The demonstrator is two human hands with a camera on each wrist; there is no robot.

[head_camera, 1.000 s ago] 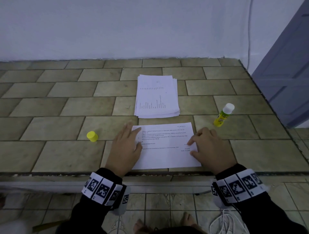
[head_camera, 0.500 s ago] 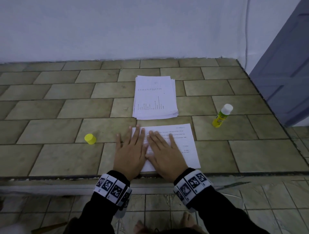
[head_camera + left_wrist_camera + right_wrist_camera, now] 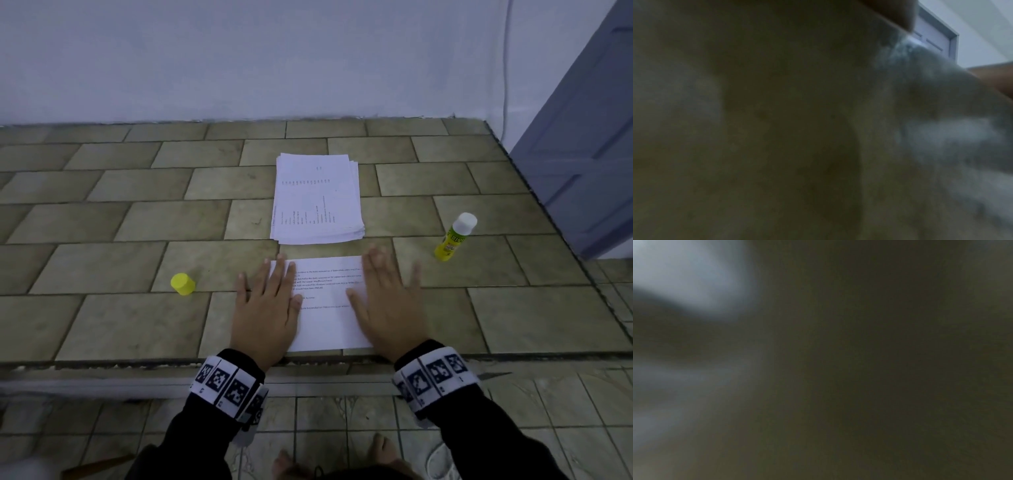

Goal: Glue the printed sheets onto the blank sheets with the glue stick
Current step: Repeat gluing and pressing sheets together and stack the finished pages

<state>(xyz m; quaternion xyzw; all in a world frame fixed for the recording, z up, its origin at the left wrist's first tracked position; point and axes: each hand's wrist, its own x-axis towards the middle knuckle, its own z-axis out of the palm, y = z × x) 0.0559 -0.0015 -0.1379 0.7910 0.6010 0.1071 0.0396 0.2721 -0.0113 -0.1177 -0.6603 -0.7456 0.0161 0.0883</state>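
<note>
Counter [image 3: 102, 329]: a raised surface of tan tiles laid like brickwork, running back to a pale wall, with its front edge just in front of the person's wrists.
Yellow cap [image 3: 183, 283]: lies on the counter at the left, near the left hand but apart from it.
Left hand [image 3: 265, 308]: palm down and flat on the left edge of the printed sheet, part on paper and part on tile; its fingers [image 3: 279, 274] are straight, close together and point away from the person, with the little finger set a little apart. It holds nothing.
Printed sheet [image 3: 329, 308]: lies flat on the counter at the front edge, between the two hands, with lines of text across its upper half. Whether a blank sheet lies under it cannot be told.
Paper stack [image 3: 317, 198]: a pile of printed sheets lying just behind the pressed sheet, its edges slightly fanned, with a narrow strip of tile between the two.
Right hand [image 3: 390, 308]: palm down over the right edge of the printed sheet, its fingers straight and spread, slightly blurred. It holds nothing.
Glue stick [image 3: 455, 238]: stands on the counter at the right, yellow body with a white top, leaning slightly, well apart from the right hand.
Wrist views: both are dark and blurred; the left one shows only a strip of wall and door at its upper right.
</note>
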